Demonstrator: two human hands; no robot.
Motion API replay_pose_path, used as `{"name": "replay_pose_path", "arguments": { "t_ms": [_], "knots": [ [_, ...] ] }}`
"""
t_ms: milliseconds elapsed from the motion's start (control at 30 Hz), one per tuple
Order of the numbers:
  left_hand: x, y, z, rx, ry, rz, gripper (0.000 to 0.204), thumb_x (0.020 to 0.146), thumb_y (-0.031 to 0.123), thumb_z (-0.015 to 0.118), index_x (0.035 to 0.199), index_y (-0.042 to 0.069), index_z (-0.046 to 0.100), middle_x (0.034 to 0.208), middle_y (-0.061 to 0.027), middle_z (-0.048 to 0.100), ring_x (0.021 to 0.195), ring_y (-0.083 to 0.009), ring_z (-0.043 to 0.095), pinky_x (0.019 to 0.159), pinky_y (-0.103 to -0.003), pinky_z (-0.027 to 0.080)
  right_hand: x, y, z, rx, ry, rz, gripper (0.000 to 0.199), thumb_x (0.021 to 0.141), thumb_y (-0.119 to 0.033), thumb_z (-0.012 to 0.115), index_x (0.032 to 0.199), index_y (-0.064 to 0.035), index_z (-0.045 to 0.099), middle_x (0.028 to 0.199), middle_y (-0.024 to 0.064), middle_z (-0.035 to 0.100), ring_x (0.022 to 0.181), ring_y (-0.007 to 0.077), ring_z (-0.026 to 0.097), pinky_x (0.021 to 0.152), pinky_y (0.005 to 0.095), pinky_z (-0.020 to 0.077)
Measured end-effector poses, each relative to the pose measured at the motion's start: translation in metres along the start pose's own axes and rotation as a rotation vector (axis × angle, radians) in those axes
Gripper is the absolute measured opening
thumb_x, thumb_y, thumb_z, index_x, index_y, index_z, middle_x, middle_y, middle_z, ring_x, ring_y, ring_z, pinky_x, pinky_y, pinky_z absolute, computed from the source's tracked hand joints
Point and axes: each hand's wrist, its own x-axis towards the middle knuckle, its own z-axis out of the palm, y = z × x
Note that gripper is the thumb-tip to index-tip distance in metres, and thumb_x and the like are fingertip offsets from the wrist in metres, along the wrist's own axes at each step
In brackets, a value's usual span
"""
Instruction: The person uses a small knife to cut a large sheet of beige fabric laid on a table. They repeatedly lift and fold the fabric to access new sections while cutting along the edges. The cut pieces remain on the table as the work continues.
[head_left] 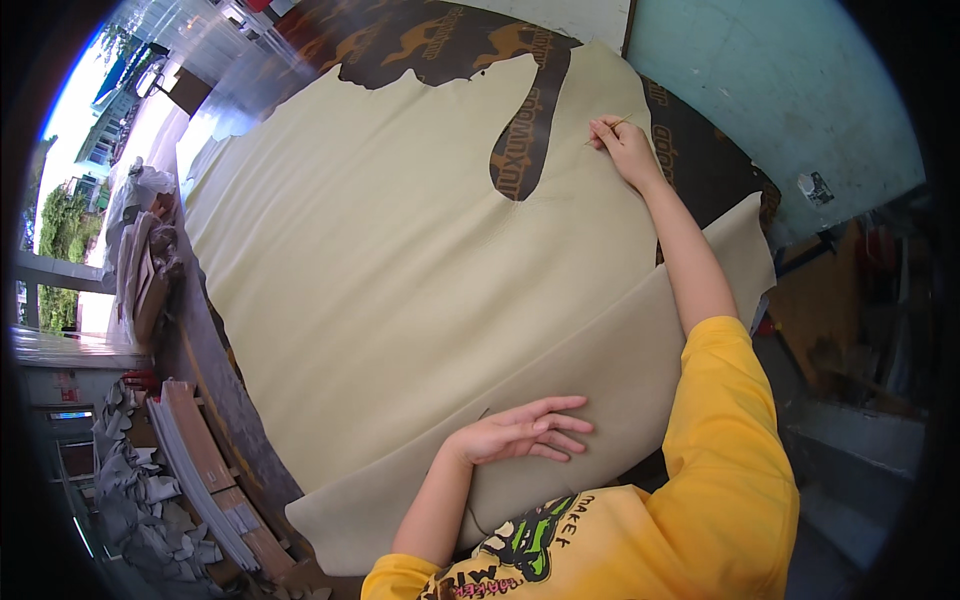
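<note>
A large cream leather hide with ragged edges lies spread over a dark printed board. Its near edge hangs down toward me and shows a duller grey-beige strip. My right hand is stretched to the far right part of the hide, its fingers closed in a pinch on a thin, light-brown, pointed stick-like tool. The tool's exact kind is too small to tell. My left hand is open over the near grey-beige strip, fingers spread and holding nothing; whether it touches the leather I cannot tell.
The dark board shows through a long notch in the hide. A pale blue-green panel stands at the far right. To the left are a wrapped bundle, long flat boards and a heap of grey scraps.
</note>
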Motion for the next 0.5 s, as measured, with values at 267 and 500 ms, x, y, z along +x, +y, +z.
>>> {"name": "replay_pose_path", "arguments": {
  "t_ms": [267, 500],
  "knots": [
    [-0.002, 0.0, 0.001, -0.016, -0.008, 0.006, 0.069, 0.105, 0.032, 0.048, 0.158, 0.002, 0.015, 0.149, -0.02, 0.043, 0.131, -0.0302, 0.051, 0.109, -0.043, 0.042, 0.034, 0.02, -0.022, -0.227, 0.246, -0.02, 0.041, 0.102, -0.038, 0.054, 0.091, -0.0008, 0.066, 0.075, 0.0064, 0.067, 0.07, 0.016, 0.066, 0.067, 0.031, 0.0505],
    [-0.001, 0.002, 0.001, -0.026, -0.008, -0.006, 0.069, 0.105, 0.032, 0.048, 0.158, 0.002, 0.015, 0.149, -0.02, 0.043, 0.131, -0.0298, 0.051, 0.109, -0.043, 0.041, 0.055, 0.052, -0.042, -0.502, 0.526, 0.061, 0.035, 0.101, -0.037, 0.053, 0.089, -0.0075, 0.069, 0.078, 0.0063, 0.071, 0.077, 0.0273, 0.069, 0.071, 0.0391, 0.0511]
  ]
}}
